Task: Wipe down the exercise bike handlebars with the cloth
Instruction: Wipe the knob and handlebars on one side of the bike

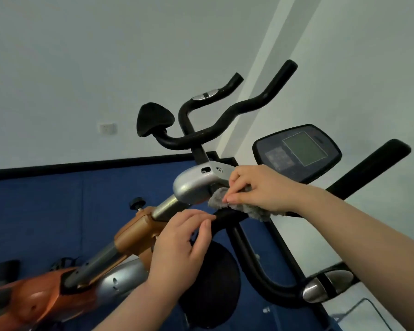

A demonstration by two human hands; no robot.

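my right hand (258,187), palm down, pinches the grey cloth (246,209) onto the black handlebar (227,217); my left hand (179,247) curls loosely around the bar.

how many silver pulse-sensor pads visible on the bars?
2. One sensor pad on the far upper bar, left of centre; one sensor pad on the near bar at lower right. Others may be hidden under the right hand and cloth.
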